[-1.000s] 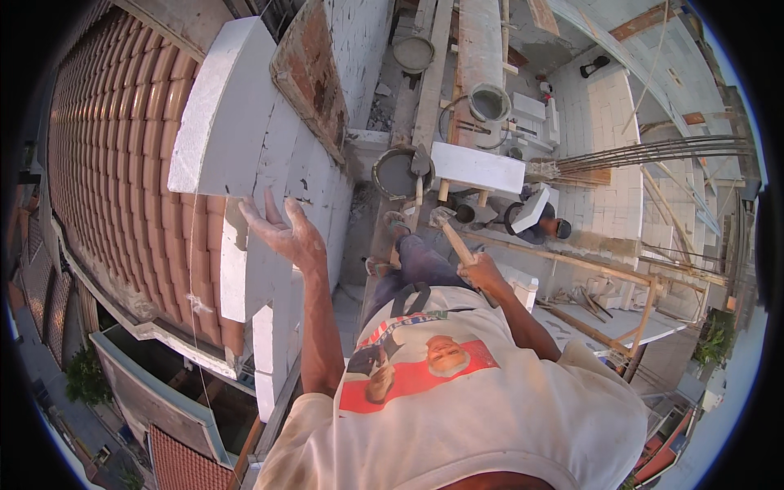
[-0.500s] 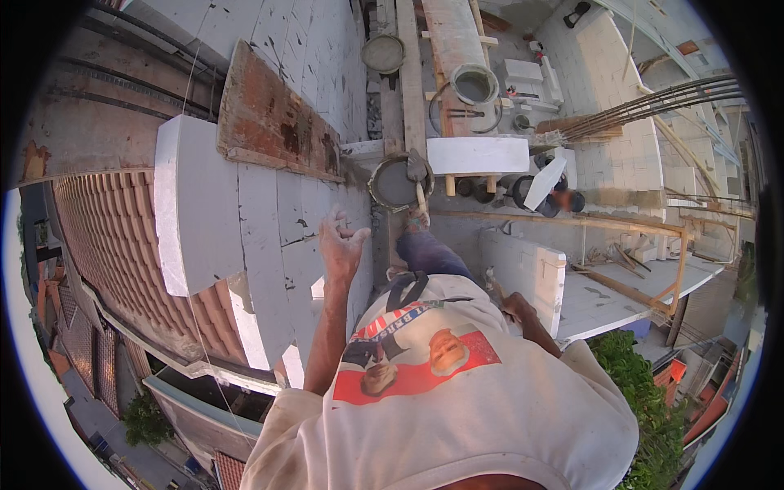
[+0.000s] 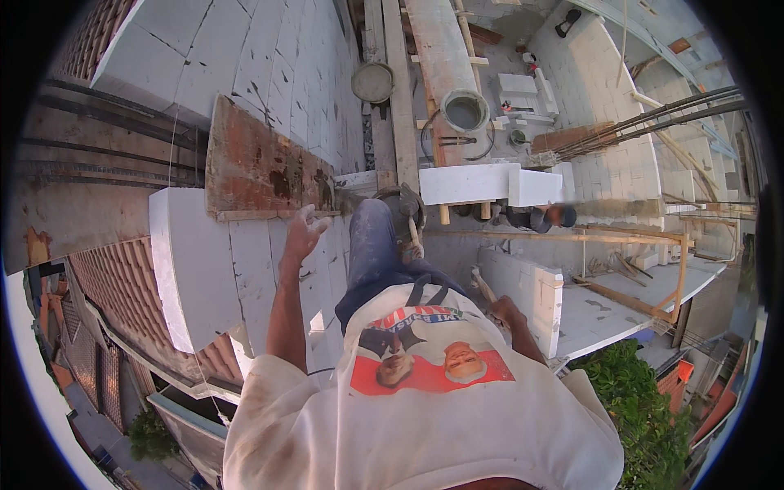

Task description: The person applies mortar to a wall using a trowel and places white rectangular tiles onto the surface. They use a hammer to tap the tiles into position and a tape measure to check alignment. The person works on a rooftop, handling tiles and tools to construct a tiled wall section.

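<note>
My left hand (image 3: 306,229), dusted pale, is raised with its fingers apart and nothing in it. It hovers above the white block wall (image 3: 253,265), beside the lower edge of a stained reddish board (image 3: 265,163). My right hand (image 3: 487,292) hangs low by my right side, near a short white block wall (image 3: 531,298). Its fingers look pale, and whether they grip anything is unclear. Ahead of my body stands a mortar bucket (image 3: 420,211), partly hidden by my bent left knee (image 3: 371,233). A trowel with a light handle (image 3: 413,234) rests at it.
Two white blocks (image 3: 465,184) (image 3: 535,186) sit end to end on the wooden scaffold. Another person (image 3: 555,216) is just below them. Further mortar buckets (image 3: 465,110) (image 3: 372,82), long planks (image 3: 400,122) and protruding steel bars (image 3: 653,118) surround the place. Roof tiles (image 3: 110,273) drop away left.
My left hand has moved left toward the board, and my left knee has come up in front of the bucket. The other person's tilted white block now lies level beside the first.
</note>
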Demonstrator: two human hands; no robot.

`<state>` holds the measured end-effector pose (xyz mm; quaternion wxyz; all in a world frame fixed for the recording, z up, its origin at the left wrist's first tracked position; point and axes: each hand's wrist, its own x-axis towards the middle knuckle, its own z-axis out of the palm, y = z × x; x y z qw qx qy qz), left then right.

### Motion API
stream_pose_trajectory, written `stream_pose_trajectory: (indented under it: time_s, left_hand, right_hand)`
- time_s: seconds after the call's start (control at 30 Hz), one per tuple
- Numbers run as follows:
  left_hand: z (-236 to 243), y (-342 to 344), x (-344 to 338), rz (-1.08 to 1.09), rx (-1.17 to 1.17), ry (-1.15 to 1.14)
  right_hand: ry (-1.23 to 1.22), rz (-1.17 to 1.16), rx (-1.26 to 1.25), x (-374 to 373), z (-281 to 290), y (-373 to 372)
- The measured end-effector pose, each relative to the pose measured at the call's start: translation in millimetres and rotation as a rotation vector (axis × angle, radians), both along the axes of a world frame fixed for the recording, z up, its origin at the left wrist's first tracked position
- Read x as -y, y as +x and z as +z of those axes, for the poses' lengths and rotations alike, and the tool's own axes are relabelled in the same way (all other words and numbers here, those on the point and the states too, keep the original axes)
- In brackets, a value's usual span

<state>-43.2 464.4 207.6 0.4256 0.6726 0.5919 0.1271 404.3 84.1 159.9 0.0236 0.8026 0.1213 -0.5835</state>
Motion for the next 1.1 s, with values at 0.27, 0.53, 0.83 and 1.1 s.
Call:
stream_pose_trajectory:
  time_s: [0.27,0.53,0.83,1.1]
  left_hand:
    - [-11,52,82,0.268,0.656,-0.979]
    - [12,113,-7,0.277,0.624,-1.162]
    - [-24,156,-163,0.068,0.280,-0.887]
    - [-40,174,-309,0.227,0.407,-0.823]
  right_hand:
    - [0.079,-0.179,0.040,-22,9,25]
    - [0.227,-0.291,-0.041,-77,-27,42]
    - [0.288,-0.378,-0.027,-283,-24,104]
    - [0.210,-0.066,0.058,-498,28,201]
